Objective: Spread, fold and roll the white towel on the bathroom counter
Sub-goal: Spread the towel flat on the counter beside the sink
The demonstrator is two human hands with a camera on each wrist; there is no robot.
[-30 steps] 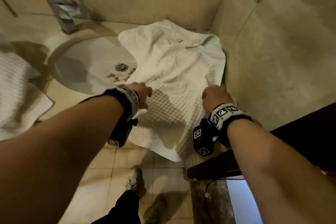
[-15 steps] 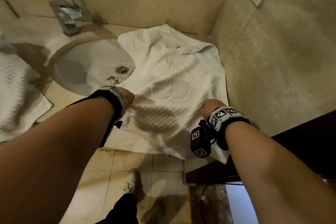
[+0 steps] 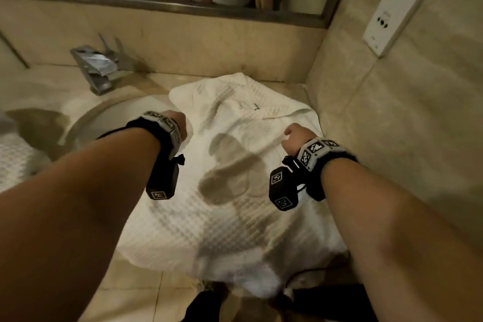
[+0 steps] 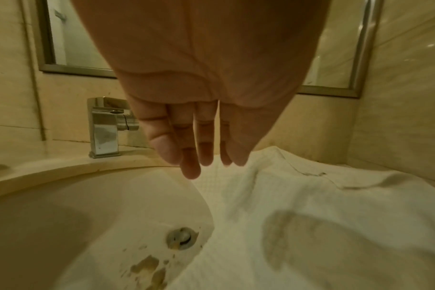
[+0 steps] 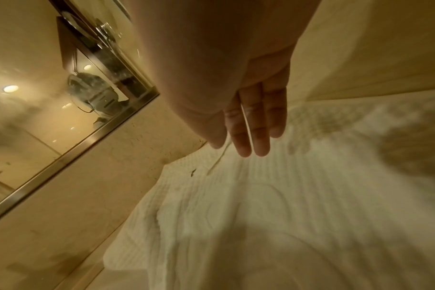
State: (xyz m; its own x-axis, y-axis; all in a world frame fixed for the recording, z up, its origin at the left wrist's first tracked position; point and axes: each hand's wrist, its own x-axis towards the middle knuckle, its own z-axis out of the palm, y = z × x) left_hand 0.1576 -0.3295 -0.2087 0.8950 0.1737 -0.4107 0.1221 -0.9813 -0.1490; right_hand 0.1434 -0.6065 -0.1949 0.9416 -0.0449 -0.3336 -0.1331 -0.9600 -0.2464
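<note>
A white towel (image 3: 235,165) lies spread on the bathroom counter (image 3: 162,81), its left edge over the sink (image 4: 87,215), as a person's left hand (image 4: 199,117) and right hand (image 5: 249,121) hover flat-fingered and empty above it, folding and rolling apparently yet to come.

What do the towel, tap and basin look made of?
White towel: woven cotton by the look, matte, with a waffle grid texture. Tap: metal, brushed or polished chrome-like finish, reflective flat faces. Basin: glazed ceramic probably, smooth glossy off-white, stained patches near the drain.
</note>
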